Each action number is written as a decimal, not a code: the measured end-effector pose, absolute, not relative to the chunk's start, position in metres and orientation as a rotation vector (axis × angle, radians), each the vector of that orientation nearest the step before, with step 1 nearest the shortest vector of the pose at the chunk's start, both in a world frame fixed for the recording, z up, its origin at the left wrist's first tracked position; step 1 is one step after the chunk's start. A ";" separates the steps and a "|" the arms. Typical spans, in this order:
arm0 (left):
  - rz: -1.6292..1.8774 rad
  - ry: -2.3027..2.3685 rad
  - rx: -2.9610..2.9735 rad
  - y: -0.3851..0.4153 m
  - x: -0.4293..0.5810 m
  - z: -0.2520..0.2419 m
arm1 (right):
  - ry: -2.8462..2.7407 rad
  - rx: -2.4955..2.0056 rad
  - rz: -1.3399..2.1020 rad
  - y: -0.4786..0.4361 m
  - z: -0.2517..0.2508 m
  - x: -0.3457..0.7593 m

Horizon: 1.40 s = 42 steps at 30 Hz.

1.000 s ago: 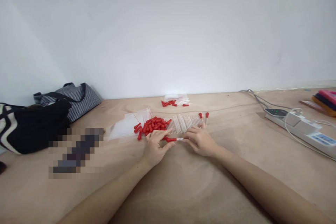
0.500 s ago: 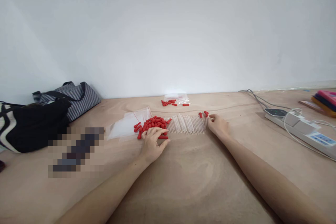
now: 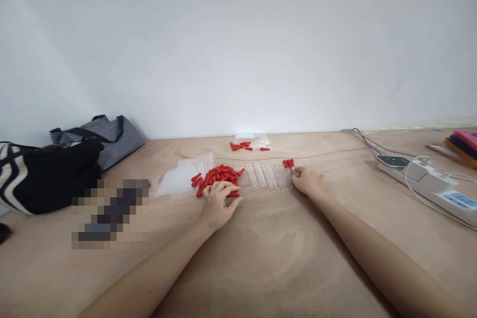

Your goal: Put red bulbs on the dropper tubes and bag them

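Red-bulbed droppers (image 3: 288,163) lay at two o'clock from the row of clear tubes (image 3: 263,177) on the worktop (image 3: 261,258), the right hand (image 3: 308,181) at the outermost, its grip unclear. At eight o'clock, the left hand (image 3: 219,204), thumb and fingers parted, met piled red bulbs (image 3: 221,174).

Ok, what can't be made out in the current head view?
Head view:
Red bulbs: partly hidden by the left hand.
Grip of the right hand: too small to tell if it holds a tube.
Thin tubes: too small to count.
Dark object: blurred by pixelation.
Black bag: cut off by left edge.
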<state>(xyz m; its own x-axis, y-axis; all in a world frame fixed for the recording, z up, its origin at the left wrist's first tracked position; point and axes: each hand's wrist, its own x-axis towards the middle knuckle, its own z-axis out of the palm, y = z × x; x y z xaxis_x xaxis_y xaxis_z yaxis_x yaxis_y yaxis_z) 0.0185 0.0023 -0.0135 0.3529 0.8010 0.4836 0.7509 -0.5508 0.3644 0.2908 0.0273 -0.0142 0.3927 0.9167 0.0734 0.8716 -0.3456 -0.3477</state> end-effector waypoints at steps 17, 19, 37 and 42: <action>1.151 1.806 2.478 0.013 0.023 -0.013 | -1.689 -2.134 -0.022 0.015 -0.013 0.279; 1.121 1.801 2.507 0.017 0.023 -0.014 | -1.713 -2.137 -0.035 0.015 -0.015 0.276; 1.369 1.425 2.579 0.014 0.024 -0.014 | -1.618 -2.298 0.266 0.022 -0.007 0.277; 1.110 0.929 2.667 -0.002 0.031 -0.015 | -1.609 -2.310 0.302 0.026 -0.009 0.278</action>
<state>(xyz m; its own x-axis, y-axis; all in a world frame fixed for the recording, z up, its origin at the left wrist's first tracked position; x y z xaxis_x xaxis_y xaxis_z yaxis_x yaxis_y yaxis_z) 0.0308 -0.0020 -0.0146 0.5460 0.5758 0.6085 0.4974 -0.8073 0.3176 0.2776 0.0258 -0.0085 0.3473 0.9377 0.0036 0.8727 -0.3218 -0.3671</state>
